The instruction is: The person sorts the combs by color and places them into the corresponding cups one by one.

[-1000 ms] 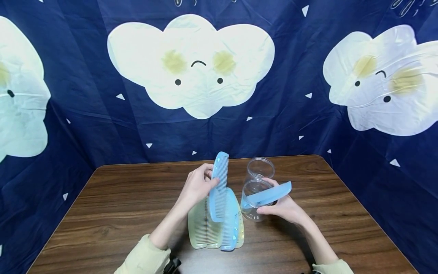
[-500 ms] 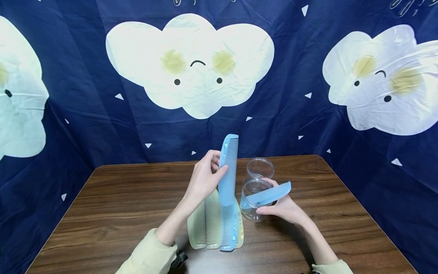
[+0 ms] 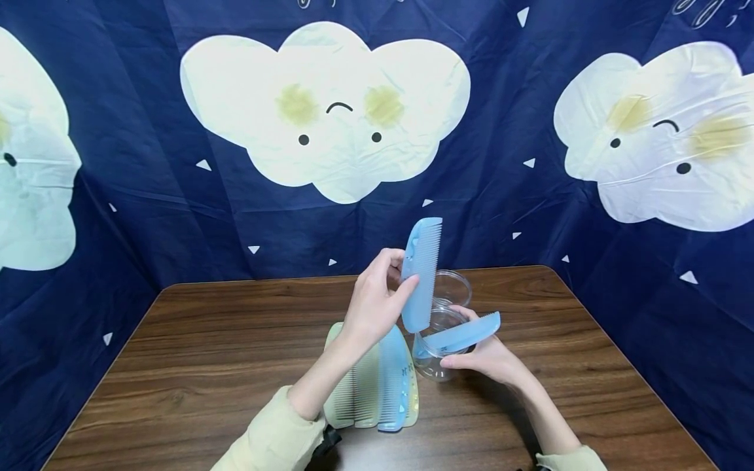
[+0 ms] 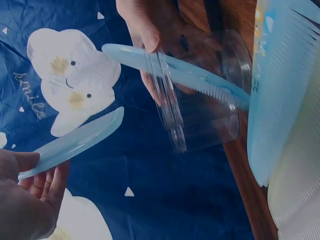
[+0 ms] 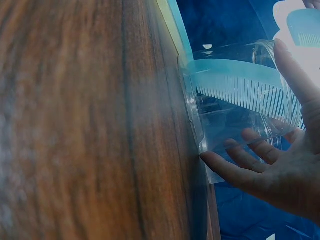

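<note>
Raised off the table, a light blue comb point(image 3: 421, 278) stands nearly upright in my left hand point(image 3: 375, 301), pinched between thumb and fingers. In the left wrist view this raised comb point(image 4: 82, 142) is apart from the cup. My right hand point(image 3: 490, 358) holds a clear plastic cup point(image 3: 434, 374) around its side, with the thumb near the rim. A second light blue comb point(image 3: 462, 335) leans inside that cup, its upper end sticking out over the right hand. Through the clear wall in the right wrist view, the leaning comb's teeth point(image 5: 240, 95) face downward.
Left of the cup, several combs lie side by side on the wooden table point(image 3: 224, 366): pale yellow-green combs point(image 3: 365, 386) and a blue comb point(image 3: 393, 386). Another clear cup point(image 3: 462, 286) stands just behind the held one. A dark blue cloud-print cloth point(image 3: 501, 131) hangs behind.
My left hand has carried its blue comb up and to the right, from above the laid-out combs to beside the cup's rim. The right hand, cup and leaning comb stay put.
</note>
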Demonstrator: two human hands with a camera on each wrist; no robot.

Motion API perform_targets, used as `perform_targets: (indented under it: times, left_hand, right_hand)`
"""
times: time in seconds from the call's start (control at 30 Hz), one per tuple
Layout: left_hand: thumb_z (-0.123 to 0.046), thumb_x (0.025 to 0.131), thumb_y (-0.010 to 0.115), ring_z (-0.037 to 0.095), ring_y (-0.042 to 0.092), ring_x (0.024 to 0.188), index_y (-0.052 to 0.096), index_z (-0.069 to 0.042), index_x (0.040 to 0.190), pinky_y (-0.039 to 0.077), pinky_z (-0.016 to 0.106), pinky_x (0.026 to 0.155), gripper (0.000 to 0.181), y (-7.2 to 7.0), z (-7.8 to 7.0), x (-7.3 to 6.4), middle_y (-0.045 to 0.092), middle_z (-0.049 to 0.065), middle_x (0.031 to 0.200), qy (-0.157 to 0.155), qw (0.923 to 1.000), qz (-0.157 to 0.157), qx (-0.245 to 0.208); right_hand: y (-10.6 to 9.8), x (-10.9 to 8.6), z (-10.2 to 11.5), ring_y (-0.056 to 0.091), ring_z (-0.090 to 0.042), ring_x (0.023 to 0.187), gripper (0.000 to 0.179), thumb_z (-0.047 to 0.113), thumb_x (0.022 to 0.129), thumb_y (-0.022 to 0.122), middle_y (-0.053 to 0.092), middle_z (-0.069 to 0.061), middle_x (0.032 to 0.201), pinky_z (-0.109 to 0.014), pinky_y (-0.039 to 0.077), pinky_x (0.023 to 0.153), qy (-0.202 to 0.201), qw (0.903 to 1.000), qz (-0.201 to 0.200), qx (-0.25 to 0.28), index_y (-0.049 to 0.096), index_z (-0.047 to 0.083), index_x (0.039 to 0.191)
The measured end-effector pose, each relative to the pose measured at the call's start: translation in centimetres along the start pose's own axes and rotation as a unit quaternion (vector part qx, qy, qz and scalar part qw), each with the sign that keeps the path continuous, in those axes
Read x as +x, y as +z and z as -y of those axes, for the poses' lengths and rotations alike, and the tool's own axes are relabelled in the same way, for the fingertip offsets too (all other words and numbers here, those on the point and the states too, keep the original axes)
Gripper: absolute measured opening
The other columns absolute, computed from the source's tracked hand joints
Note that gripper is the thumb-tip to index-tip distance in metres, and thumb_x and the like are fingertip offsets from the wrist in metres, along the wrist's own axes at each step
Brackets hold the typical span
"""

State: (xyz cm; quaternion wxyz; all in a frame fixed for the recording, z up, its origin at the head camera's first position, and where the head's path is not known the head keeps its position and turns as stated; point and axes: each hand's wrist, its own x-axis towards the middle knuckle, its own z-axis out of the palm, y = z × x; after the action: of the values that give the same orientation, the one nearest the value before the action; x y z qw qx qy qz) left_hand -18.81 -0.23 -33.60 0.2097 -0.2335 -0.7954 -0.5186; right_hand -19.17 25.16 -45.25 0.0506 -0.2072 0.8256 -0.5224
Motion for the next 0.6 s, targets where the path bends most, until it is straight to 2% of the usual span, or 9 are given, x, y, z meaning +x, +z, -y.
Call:
perform_targets:
  times: [0.13,0.3,0.37,0.47,0.6]
  left_hand:
    - [-0.014,0.098,0.069,0.013,0.066,0.089,0.061,-0.011,0.122,0.057,0.021,0.067,0.025,0.7,-0.5,0.0,0.066,0.004,0.104,0.015,0.9998,0.012,-0.003]
    - [-0.015,0.1,0.067,0.013,0.066,0.091,0.06,-0.01,0.122,0.057,0.02,0.071,0.024,1.7,-1.0,-0.2,0.066,0.004,0.107,0.034,0.9991,0.02,0.014]
    - [-0.016,0.099,0.067,0.012,0.065,0.087,0.06,-0.011,0.122,0.055,0.02,0.071,0.024,2.2,-1.0,-0.3,0.066,0.004,0.106,0.044,0.9983,0.021,0.031]
    - [-0.016,0.099,0.067,0.011,0.064,0.082,0.06,-0.013,0.12,0.053,0.019,0.071,0.023,2.8,-0.9,-0.6,0.066,0.002,0.103,0.061,0.996,0.025,0.06]
    - [-0.013,0.098,0.068,0.01,0.067,0.081,0.06,-0.013,0.12,0.055,0.02,0.071,0.024,3.5,-0.6,-1.0,0.067,0.001,0.101,0.086,0.993,0.032,0.074]
  right_hand:
    - [0.0,0.0,-0.1,0.045,-0.046,0.141,0.099,0.016,0.079,0.088,0.04,-0.024,0.16,-0.028,0.044,0.106,-0.003,1.0,0.002,0.008,0.029,0.008,0.157]
    - [0.0,0.1,-0.1,0.043,-0.047,0.144,0.098,0.017,0.079,0.088,0.039,-0.023,0.16,-0.052,0.042,0.111,-0.002,0.9999,0.003,0.014,0.029,0.01,0.157]
    - [-0.1,0.0,0.0,0.043,-0.048,0.144,0.098,0.017,0.08,0.088,0.04,-0.024,0.159,-0.057,0.041,0.11,0.002,0.9999,0.004,0.015,0.028,0.01,0.157]
    - [-0.1,0.0,0.0,0.044,-0.046,0.143,0.1,0.017,0.08,0.087,0.041,-0.025,0.158,-0.052,0.042,0.111,0.007,0.9999,0.006,0.01,0.026,0.008,0.158]
    - [-0.2,0.0,0.0,0.044,-0.042,0.142,0.101,0.017,0.08,0.088,0.044,-0.025,0.156,-0.033,0.044,0.109,0.003,1.0,0.004,0.002,0.025,0.004,0.158]
